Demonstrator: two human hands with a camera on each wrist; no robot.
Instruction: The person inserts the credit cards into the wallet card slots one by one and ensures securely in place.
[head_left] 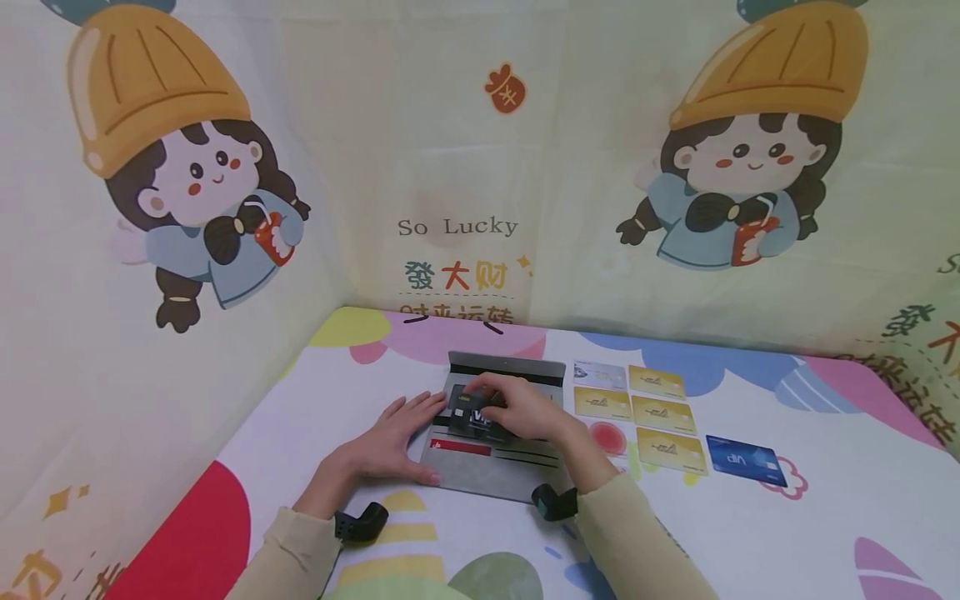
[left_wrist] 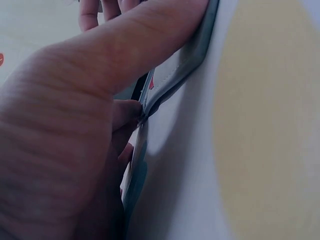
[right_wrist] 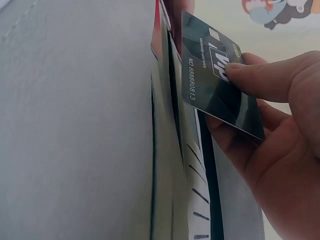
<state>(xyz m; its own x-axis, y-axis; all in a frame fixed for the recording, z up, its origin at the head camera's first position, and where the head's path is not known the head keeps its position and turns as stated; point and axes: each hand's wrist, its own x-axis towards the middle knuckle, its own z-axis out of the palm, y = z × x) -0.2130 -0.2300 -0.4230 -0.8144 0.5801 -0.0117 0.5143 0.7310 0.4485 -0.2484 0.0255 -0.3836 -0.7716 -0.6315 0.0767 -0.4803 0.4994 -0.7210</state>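
Observation:
A grey card wallet [head_left: 480, 477] lies unfolded on the table, with card slots and a red card [head_left: 457, 447] showing in one of them. My right hand [head_left: 528, 408] pinches a black VIP card [right_wrist: 207, 75] between thumb and fingers, holding it tilted over the wallet's upper slots. In the right wrist view the card stands clear of the slot edges [right_wrist: 197, 200]. Along the wallet's left side my left hand [head_left: 386, 442] rests with its fingers spread and its thumb on the lower left corner. The left wrist view shows that thumb [left_wrist: 145, 40] lying along the wallet's edge.
Right of the wallet lie several gold cards [head_left: 663, 414], a silver card [head_left: 600, 374] and a blue card [head_left: 746, 460], laid out flat. A patterned cloth [head_left: 825, 533] covers the table. Printed curtains [head_left: 585, 167] hang behind and at the left.

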